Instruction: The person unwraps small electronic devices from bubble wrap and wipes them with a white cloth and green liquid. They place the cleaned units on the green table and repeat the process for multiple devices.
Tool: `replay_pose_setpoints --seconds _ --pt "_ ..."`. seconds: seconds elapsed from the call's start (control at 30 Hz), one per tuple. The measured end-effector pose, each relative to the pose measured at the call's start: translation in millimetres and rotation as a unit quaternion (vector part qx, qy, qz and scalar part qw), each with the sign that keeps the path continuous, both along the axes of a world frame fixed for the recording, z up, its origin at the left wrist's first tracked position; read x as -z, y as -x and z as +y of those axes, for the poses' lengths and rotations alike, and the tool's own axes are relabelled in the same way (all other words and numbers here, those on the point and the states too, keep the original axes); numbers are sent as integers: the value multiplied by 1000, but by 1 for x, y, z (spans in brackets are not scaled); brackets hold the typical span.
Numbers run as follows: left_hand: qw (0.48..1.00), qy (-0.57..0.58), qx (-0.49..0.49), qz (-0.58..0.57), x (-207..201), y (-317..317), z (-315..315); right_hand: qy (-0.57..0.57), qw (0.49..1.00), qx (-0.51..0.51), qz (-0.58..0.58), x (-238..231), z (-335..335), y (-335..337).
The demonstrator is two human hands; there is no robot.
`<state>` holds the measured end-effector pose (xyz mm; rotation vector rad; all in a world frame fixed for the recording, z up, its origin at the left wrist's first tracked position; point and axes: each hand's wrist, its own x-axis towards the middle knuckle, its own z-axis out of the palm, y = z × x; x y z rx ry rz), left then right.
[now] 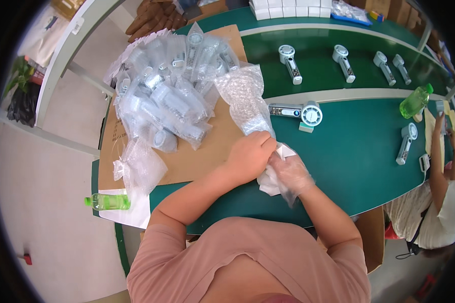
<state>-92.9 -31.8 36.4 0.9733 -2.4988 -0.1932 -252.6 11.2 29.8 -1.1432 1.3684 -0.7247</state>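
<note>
My left hand [251, 156] is closed on the near end of a bubble-wrap bag [243, 96], which stretches away over the cardboard edge. Whether anything is inside the bag is hard to make out. My right hand [292, 174], in a thin clear plastic glove, presses against the left one with its fingers bent round a crumpled white cloth or tissue [269, 183]. Just beyond the hands, a light-blue handheld fan [311, 115] lies on the green table, its head over a small pale block [306, 128].
Many bagged fans [167, 101] are heaped on a cardboard sheet [197, 166] at left. Several bare fans [290, 64] lie on the green belt. Green bottles [111, 202] [414, 102] stand or lie at both sides. A co-worker [435, 202] works at the right edge.
</note>
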Motion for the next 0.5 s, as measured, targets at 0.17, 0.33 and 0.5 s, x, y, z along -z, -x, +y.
replay_pose_setpoints --seconds 0.17,0.33,0.5 --pt "986 59 -100 123 -13 4 -1 -64 994 48 -70 31 -6 4" --pt "988 31 -149 -13 9 -24 -16 -134 983 4 -128 4 -2 -2" --pt "992 7 -110 66 -20 -15 7 -79 972 37 -216 -11 4 8"
